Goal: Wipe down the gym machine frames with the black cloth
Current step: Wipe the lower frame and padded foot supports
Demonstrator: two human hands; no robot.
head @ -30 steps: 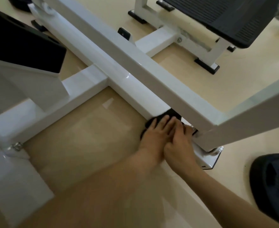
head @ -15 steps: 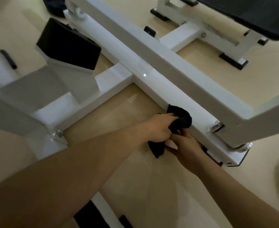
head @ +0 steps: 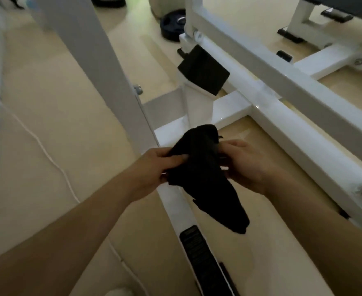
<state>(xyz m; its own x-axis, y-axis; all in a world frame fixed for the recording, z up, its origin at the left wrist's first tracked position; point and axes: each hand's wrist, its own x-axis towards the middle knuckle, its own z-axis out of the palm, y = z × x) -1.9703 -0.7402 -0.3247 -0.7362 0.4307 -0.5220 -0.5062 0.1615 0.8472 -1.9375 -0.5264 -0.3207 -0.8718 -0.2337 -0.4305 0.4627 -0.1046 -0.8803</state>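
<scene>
Left hand [head: 154, 165] and right hand [head: 245, 165] both pinch the black cloth [head: 205, 176], bunched between them with its tail hanging, lifted just above the white frame's crossbar [head: 224, 107], likely refolding for a fresh face before wiping on.

Both forearms stretched forward; left hand [head: 152, 167], right hand [head: 248, 167] near together, fingers [head: 173, 159] curled, gripping black cloth [head: 205, 174].
</scene>
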